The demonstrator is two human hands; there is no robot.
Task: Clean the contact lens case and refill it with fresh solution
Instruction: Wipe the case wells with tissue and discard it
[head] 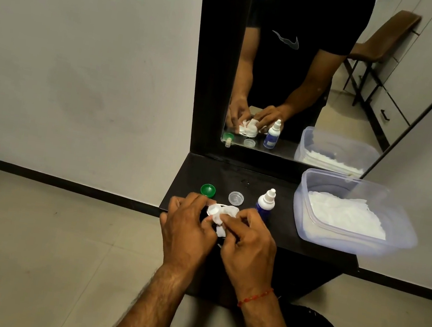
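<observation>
Both hands, left [188,222] and right [246,239], grip the case [214,210] and tissue [225,215] above the desk [194,168], wiping its wells; next, refill from the bottle [265,203], then fit both caps [208,189].

1. The left hand [188,224] and right hand [247,242] meet over the front edge of the dark shelf [285,180], both pinching a white contact lens case [214,209] wrapped in crumpled tissue [224,218].
2. Behind the hands on the shelf lie a green cap [208,189] and a clear cap [236,198].
3. A blue solution bottle [265,203] stands upright right of the clear cap.
4. At the shelf's right end sits a clear plastic tub [319,185] holding white tissues [345,213].
5. A mirror [294,71] rises behind the shelf.
</observation>
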